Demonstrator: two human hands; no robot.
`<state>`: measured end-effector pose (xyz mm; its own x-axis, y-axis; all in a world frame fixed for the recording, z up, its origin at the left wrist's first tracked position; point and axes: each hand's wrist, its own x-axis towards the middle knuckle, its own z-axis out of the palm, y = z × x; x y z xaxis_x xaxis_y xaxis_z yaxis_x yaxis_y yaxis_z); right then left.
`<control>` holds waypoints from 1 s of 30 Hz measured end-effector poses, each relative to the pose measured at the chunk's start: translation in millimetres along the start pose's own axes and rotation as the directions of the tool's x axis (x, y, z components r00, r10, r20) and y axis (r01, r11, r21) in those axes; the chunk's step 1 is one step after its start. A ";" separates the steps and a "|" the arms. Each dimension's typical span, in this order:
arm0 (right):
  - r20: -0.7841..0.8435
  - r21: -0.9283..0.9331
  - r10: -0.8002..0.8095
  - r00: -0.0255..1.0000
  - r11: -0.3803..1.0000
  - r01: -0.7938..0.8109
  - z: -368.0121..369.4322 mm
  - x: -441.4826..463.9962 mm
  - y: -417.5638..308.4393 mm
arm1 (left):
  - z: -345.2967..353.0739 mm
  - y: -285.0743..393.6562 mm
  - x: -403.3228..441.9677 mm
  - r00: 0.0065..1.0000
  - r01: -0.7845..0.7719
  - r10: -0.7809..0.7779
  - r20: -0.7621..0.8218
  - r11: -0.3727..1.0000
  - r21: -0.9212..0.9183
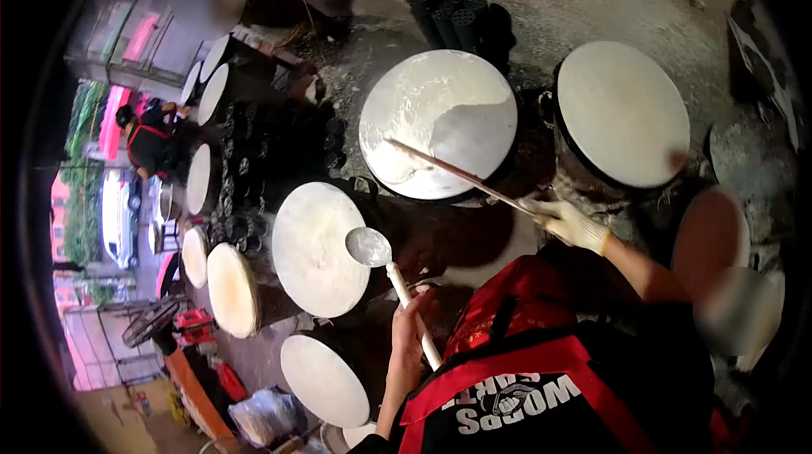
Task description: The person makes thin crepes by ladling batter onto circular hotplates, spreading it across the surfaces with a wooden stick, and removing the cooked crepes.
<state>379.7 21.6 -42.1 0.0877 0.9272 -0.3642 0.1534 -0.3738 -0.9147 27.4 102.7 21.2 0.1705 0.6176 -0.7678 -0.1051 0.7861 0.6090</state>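
Note:
My gloved right hand [571, 223] grips a thin wooden stick [469, 175]. The stick's far end reaches over a round griddle [478, 154], whose top carries an uneven white layer [414, 95]; I cannot tell if the tip touches it. A plain grey patch shows on its right part. In my bare left hand [410, 327] is a ladle [369, 247] with a pale handle, its bowl over the edge of another round white-topped griddle [313, 243]. Fingers wrap around the handle. A red apron [516, 310] covers my front.
More round white tops stand around, one at the right [624, 114] and one low in front [325, 380]. Black perforated cylinders [452, 10] are stacked behind. Another person [148, 141] stands at the far left, near a white vehicle [121, 217]. Plastic bags [266, 416] lie at lower left.

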 end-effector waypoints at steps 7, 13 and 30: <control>-0.410 0.189 0.041 0.911 0.981 0.041 141.2 -17.9 11.3 | -105.1 -26.2 10.5 0.993 -0.119 0.118 0.022 0.987 0.112; -0.602 0.079 -0.261 0.754 0.921 0.381 292.9 207.9 -60.8 | -176.7 -49.3 -39.3 0.972 -0.227 0.227 -0.058 0.974 0.017; -0.498 0.709 0.358 0.790 0.692 0.133 220.9 110.3 -45.2 | -175.3 -39.2 -55.6 0.982 -0.191 0.191 0.009 0.982 -0.011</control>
<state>165.0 146.2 -79.6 0.6142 0.5868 -0.5277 -0.5800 -0.1179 -0.8061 -149.6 41.6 5.2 0.1564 0.7559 -0.6357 -0.1464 0.6543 0.7420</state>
